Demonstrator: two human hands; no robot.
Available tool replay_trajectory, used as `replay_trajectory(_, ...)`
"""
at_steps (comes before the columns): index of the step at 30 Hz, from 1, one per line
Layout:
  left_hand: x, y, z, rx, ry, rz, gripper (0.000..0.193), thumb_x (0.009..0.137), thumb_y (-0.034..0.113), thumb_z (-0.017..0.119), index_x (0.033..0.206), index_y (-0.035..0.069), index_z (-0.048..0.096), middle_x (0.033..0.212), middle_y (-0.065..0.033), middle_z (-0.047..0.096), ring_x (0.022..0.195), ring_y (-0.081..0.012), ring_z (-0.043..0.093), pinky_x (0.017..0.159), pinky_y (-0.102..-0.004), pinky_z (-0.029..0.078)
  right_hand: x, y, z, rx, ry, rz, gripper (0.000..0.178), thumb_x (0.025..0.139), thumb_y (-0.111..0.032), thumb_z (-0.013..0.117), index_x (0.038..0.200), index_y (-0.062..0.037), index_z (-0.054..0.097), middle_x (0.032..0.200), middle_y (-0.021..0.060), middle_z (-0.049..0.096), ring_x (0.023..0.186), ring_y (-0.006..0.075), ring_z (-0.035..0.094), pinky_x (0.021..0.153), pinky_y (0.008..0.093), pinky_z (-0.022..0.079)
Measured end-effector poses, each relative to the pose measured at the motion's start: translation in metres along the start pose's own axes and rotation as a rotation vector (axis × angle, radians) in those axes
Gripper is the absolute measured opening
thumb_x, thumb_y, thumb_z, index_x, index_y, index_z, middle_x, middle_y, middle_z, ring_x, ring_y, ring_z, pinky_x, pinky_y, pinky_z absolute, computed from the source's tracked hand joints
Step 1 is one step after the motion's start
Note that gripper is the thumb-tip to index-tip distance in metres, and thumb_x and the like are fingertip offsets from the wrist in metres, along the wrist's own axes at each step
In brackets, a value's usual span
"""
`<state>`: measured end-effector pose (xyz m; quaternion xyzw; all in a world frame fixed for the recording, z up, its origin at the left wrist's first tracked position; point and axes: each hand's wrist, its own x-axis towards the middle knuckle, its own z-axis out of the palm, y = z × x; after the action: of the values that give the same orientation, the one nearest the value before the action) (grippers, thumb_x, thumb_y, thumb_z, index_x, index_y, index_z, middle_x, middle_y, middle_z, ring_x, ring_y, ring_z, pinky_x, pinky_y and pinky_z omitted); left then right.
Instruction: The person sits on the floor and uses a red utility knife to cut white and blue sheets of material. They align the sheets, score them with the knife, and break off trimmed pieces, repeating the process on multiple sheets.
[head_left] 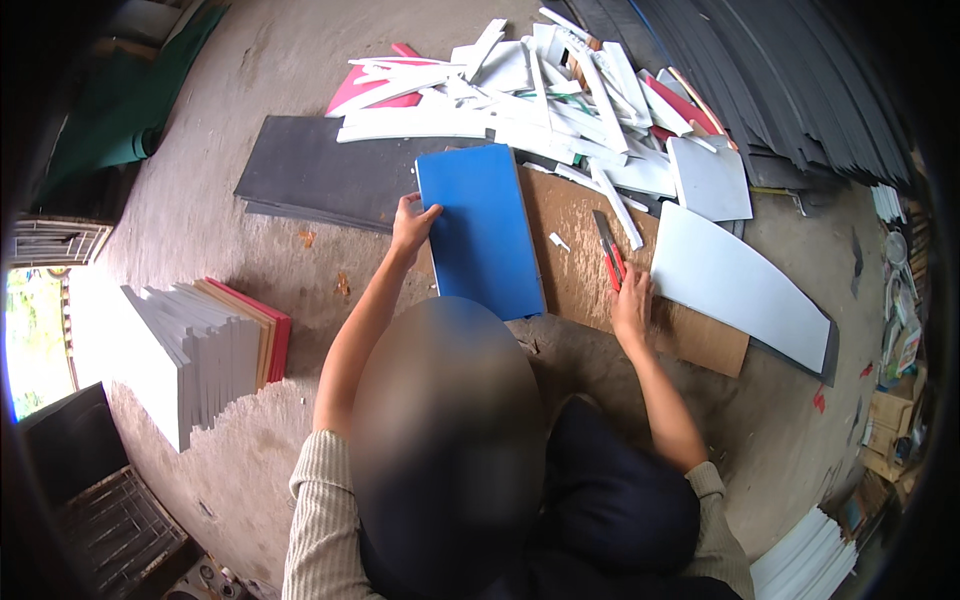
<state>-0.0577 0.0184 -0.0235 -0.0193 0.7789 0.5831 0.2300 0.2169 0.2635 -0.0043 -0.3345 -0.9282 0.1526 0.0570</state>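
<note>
A blue rectangular sheet (480, 225), probably foam, lies in front of me, partly over a worn brown board (575, 230). My left hand (412, 230) grips its left edge, with the thumb on top and the other fingers at the edge. On the board to the right is a red utility knife (611, 255) with a dark blade pointing away from me. My right hand (632, 305) has its fingers closed at the knife's near end. A small white scrap (559, 241) lies between the sheet and the knife.
White offcuts (500, 85) and several red pieces are heaped beyond the board. Dark sheets (320, 170) lie left of it, a white curved-edge panel (740, 280) right. A stack of grey and red sheets (225, 340) stands at left. Dark strips (780, 80) fill the far right.
</note>
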Motion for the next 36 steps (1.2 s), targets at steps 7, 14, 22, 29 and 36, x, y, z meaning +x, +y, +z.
replay_trajectory(7, -0.007, 0.001, 0.010, 0.529, 0.226, 0.194, 0.045, 0.066, 0.027, 0.070, 0.099, -0.001, 0.060, 0.093, -0.0204, 0.059, 0.095, -0.0324, 0.052, 0.083, -0.0387, 0.043, 0.010, -0.011, -0.026, 0.786, -0.412, 0.276, 0.036, 0.070, -0.007, 0.054, 0.104, -0.0006, 0.043, 0.076, 0.0087, 0.051, 0.062, 0.0214, 0.056, 0.059, 0.0322, 0.047)
replay_trajectory(14, -0.057, -0.021, -0.018, 0.482, 0.187, 0.357, 0.074, 0.068, 0.031, 0.071, 0.124, -0.003, 0.036, 0.115, -0.0245, 0.041, 0.107, -0.0371, 0.040, 0.090, -0.0426, 0.036, 0.041, -0.071, -0.093, 0.994, -0.672, 0.267, 0.023, 0.084, -0.016, 0.049, 0.100, -0.0041, 0.039, 0.064, 0.0032, 0.044, 0.048, 0.0100, 0.047, 0.045, 0.0255, 0.045)
replay_trajectory(22, -0.098, 0.005, 0.002, 0.694, -0.165, 0.795, 0.085, 0.067, 0.032, 0.072, 0.133, 0.007, 0.024, 0.135, -0.0159, 0.021, 0.129, -0.0338, 0.012, 0.103, -0.0542, 0.016, 0.079, -0.102, -0.075, 0.952, -0.570, 0.216, 0.035, 0.089, -0.038, 0.043, 0.086, -0.0031, 0.046, 0.059, 0.0036, 0.047, 0.044, 0.0116, 0.050, 0.041, 0.0268, 0.045)
replay_trajectory(29, -0.046, 0.027, 0.040, 1.107, -0.412, 0.704, 0.121, 0.048, 0.061, 0.071, 0.135, 0.000, 0.014, 0.143, -0.0159, 0.005, 0.132, -0.0353, -0.004, 0.095, -0.0668, -0.002, 0.087, -0.125, -0.011, 0.365, -0.464, 0.055, 0.029, 0.090, -0.025, 0.037, 0.096, 0.0025, 0.044, 0.056, 0.0125, 0.055, 0.038, 0.0196, 0.054, 0.037, 0.0321, 0.046)
replay_trajectory(36, -0.039, 0.021, 0.044, 1.153, -0.474, 0.645, 0.130, 0.043, 0.066, 0.070, 0.137, 0.004, 0.004, 0.144, -0.0133, -0.002, 0.131, -0.0354, -0.009, 0.092, -0.0689, -0.004, 0.130, -0.164, 0.011, 0.183, -0.352, -0.123, 0.027, 0.087, -0.018, 0.037, 0.099, 0.0059, 0.040, 0.069, 0.0282, 0.057, 0.067, 0.0416, 0.059, 0.061, 0.0476, 0.047)
